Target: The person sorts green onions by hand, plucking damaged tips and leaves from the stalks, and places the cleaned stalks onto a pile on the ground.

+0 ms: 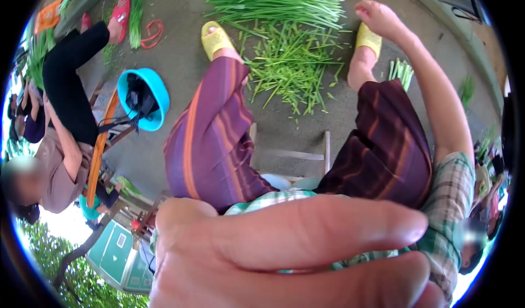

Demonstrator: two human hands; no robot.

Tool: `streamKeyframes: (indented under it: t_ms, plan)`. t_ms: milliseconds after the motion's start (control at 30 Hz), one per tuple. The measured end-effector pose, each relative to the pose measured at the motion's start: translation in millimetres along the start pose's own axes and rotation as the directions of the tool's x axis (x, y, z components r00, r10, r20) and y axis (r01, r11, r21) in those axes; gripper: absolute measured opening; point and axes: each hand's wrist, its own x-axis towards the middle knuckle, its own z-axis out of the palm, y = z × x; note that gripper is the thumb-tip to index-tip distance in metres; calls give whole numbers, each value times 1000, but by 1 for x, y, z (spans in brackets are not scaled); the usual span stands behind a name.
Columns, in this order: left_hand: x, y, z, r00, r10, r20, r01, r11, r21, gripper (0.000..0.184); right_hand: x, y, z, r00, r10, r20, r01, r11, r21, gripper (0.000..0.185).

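My left hand (295, 242) fills the lower middle, very close to the camera. Its thumb and finger stretch to the right with a gap between them, and nothing shows in its grasp. Farther off, my right hand (377, 18) is closed above my yellow slipper (369, 40); whatever it may hold is hidden. Left of that hand lies a thick layer of long green stalks (276, 1). Short cut green pieces (295, 62) are scattered on the floor between my feet. A small bundle of pale-ended stalks (402, 73) lies below my right forearm.
At left sits a person in black trousers (71, 62), beside a turquoise bucket (158, 100) with a dark item inside. A red strap (153, 33) and another stalk bundle (138, 12) lie on the floor. Low wooden stool legs (327, 152) show between my knees.
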Motion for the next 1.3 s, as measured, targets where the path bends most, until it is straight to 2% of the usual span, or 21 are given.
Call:
streamKeyframes:
  t_ms: [100,233,267,300,333,367,400,433,467,500,700,800,833,867,933,967,1033,1167,1233,1267,1300]
  plan:
    - [-4,-5,-7,1000,-2,25,-4,978,211,22,36,-20,7,1000,-25,18,25,999,-27,30]
    - [-5,-12,-13,999,-14,35,0,933,361,23,58,-36,32,995,26,97,-21,998,-51,29]
    - [-4,-14,-14,999,-25,39,8,926,379,23,60,-37,42,994,3,109,14,988,-156,28]
    - [-3,-17,-15,999,-22,41,3,914,405,23,56,-43,54,1000,6,14,-3,979,-203,30]
    - [0,-18,-16,999,-24,45,3,906,424,23,53,-43,62,983,152,98,-126,965,-230,33]
    - [0,-20,-14,999,-2,54,-22,895,445,24,54,-26,84,988,152,40,-133,944,-303,35]
    - [2,-21,-14,998,-2,57,-24,891,452,24,43,-41,76,994,104,23,-92,948,-306,37]
    - [5,-21,-15,997,-12,72,-22,888,458,24,37,-51,72,987,162,20,-153,961,-230,38]
    - [7,-22,-16,996,-30,84,-13,884,467,25,32,-48,74,992,123,0,-121,980,-155,37]
    - [10,-24,-16,994,-46,95,-4,881,472,25,33,-47,74,982,176,73,-164,975,-151,36]
    - [19,-28,-14,985,-95,142,10,860,511,27,35,-45,78,987,157,19,-150,971,-185,38]
    - [20,-29,1,987,-109,115,28,834,551,39,41,-48,79,983,175,-47,-182,952,-245,40]
    - [20,-23,-1,980,-137,146,46,863,503,37,43,-48,79,978,207,-20,-206,947,-246,39]
    - [11,-37,15,999,34,-16,-22,862,506,36,44,-47,80,971,238,9,-228,941,-249,39]
    - [7,-49,24,963,201,-179,-80,850,520,34,46,-45,81,968,248,44,-230,943,-241,36]
    - [2,-46,21,976,174,-130,-83,853,515,37,47,-45,82,962,259,82,-235,945,-229,34]
    - [1,-45,17,987,140,-83,-79,856,510,39,46,-46,81,973,227,53,-208,948,-242,29]
    - [-2,-51,17,985,134,-105,-54,834,549,37,53,-33,76,974,200,104,-185,973,-140,28]
    - [2,-45,8,983,146,-111,-58,823,565,37,56,-26,73,982,106,157,-111,994,23,30]
    - [5,-33,-3,1000,-6,-17,14,880,475,35,58,-24,67,944,137,301,-213,948,237,31]
    - [8,-26,-10,985,-147,92,100,917,387,33,58,-29,59,944,135,301,-211,948,237,31]
